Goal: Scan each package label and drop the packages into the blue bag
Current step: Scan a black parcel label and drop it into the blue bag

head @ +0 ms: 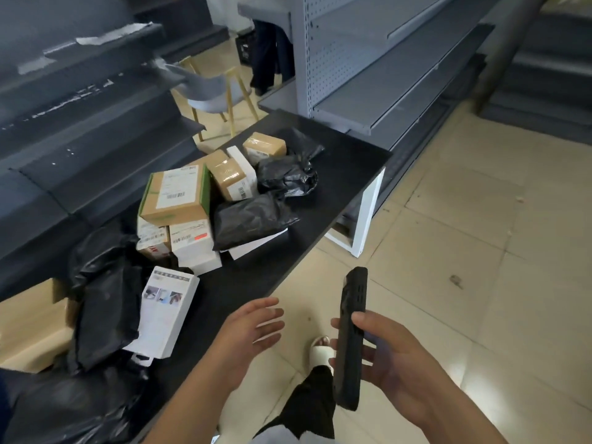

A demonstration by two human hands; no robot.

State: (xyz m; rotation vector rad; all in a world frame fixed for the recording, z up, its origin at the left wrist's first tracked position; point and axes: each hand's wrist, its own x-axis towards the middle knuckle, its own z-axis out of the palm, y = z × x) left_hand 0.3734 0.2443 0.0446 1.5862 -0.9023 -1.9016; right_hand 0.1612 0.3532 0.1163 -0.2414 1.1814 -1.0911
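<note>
packages (pixel 198 203) lie in a heap on the black table (pixel 346 161): brown cartons, white boxes and black poly mailers, several with barcode labels facing up. judging by how many sit there, most of the scanning looks still to do. right hand (pixel 394 360) grips the dark handheld scanner (pixel 350 334), fingers curled round its lower half, its top end pointing up and away over the floor, not aimed at any label. left hand (pixel 246 331) hangs over the table's near edge with fingers straight and spread, holding nothing, near the tall white box (pixel 169 312). no blue bag shows anywhere, so how many packages have gone in cannot be told. black plastic at the lower left is cut off by the picture's edge. the scanner's screen faces away, and the label print is too small to read.
</note>
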